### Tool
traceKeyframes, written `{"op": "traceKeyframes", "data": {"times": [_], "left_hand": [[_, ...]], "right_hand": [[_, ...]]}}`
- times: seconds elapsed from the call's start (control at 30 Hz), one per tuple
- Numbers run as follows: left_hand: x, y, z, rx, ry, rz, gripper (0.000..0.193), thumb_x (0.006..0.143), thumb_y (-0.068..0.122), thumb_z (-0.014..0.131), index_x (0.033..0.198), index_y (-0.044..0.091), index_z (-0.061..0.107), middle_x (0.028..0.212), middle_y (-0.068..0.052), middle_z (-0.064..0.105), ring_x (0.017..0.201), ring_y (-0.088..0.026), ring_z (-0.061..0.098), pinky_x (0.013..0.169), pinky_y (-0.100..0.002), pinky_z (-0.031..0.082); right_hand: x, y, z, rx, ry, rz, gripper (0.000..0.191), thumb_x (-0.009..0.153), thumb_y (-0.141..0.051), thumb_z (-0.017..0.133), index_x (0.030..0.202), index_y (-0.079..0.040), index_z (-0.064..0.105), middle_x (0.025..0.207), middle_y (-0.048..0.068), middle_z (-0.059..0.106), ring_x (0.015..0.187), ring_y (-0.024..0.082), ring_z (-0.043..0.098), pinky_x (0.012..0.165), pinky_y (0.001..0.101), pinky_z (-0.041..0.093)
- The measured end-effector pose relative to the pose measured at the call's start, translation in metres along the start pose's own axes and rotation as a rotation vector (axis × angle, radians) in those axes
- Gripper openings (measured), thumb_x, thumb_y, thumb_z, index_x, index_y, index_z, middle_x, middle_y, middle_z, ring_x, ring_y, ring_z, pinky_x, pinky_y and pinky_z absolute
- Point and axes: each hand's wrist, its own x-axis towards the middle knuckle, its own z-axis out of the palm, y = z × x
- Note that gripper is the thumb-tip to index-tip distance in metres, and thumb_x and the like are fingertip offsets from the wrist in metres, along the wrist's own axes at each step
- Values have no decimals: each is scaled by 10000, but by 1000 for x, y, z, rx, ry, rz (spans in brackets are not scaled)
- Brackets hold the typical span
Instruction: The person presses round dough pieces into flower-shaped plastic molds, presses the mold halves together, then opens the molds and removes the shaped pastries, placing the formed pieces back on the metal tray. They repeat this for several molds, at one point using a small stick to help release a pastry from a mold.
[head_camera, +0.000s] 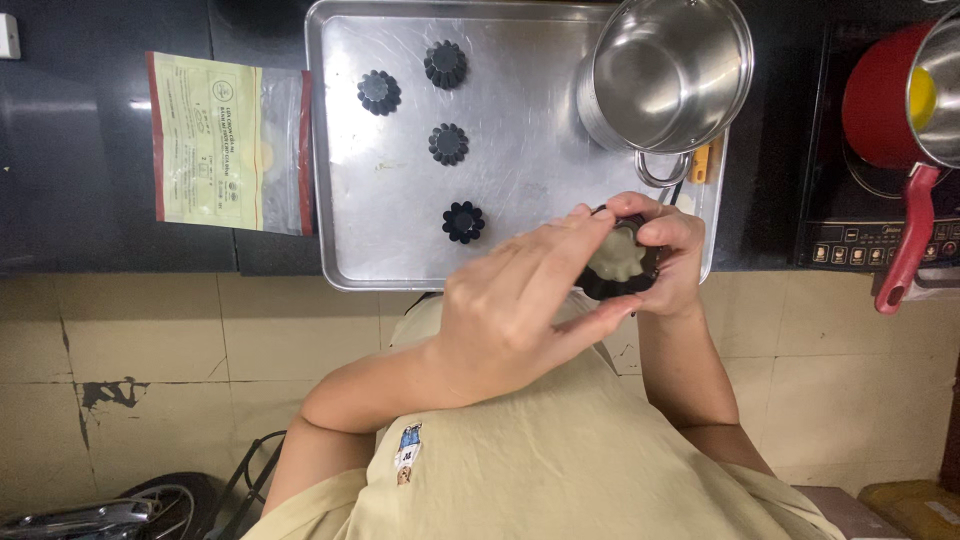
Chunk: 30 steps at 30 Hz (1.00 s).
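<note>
Now, step: you are pressing pale dough into a small dark fluted tart mould (618, 262), as it looks.
Left hand (515, 310): fingers drawn together, fingertips on the dough and the mould's rim.
Right hand (668, 258): clamped round the mould, at 5 o'clock on the flat silver baking tray (520, 130).
Nearby: four empty dark fluted moulds (447, 143) toward 10 o'clock; shiny steel pot (665, 72) at 1 o'clock.
Next move: likely calls for even thumb pressure along the flutes.

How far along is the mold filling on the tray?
Done: can't confirm any. The four small dark fluted molds on the baking tray show no pale dough. In hand: the right hand holds a fifth mold while the left hand presses pale dough in. Left: apparently those four.
</note>
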Motion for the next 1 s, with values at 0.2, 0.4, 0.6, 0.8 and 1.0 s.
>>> {"op": "traceKeyframes", "data": {"times": [0.2,0.4,0.6,0.8,1.0], "left_hand": [[10,2,1,-42,42,72,688,775,433,891,1230,7,600,1131,-156,677,1051,-337,711,874,-393,604],[7,-17,-7,-193,-61,22,654,834,392,913,1315,76,603,1344,-108,619,1144,-268,679,902,-335,598],[7,-26,-7,-225,-81,42,693,848,381,913,1392,115,576,1397,-102,561,1246,-279,627,1020,-356,569],[-2,-46,0,-247,-100,9,743,837,412,873,1436,125,538,1459,-129,533,1322,-309,570,1109,-412,506],[-35,-145,16,33,-322,-397,501,875,195,790,1343,92,642,1325,-115,636,1205,-335,607,1020,-435,514]], "right_hand": [[-22,12,9,686,193,91,420,909,-86,831,1259,-167,614,1349,133,523,1263,357,606,966,438,594],[1,12,19,682,-59,-4,791,751,-79,868,1432,-213,488,1465,100,428,1333,398,550,995,562,586],[9,13,24,716,-74,80,789,755,-92,883,1428,-207,489,1453,109,433,1324,399,552,1009,592,579],[7,15,24,690,12,160,807,772,-164,887,1466,-178,476,1419,147,475,1193,418,631,930,548,612],[8,41,-2,681,210,265,684,846,-150,853,1435,-146,504,1384,164,525,1132,324,652,903,464,603]]}}
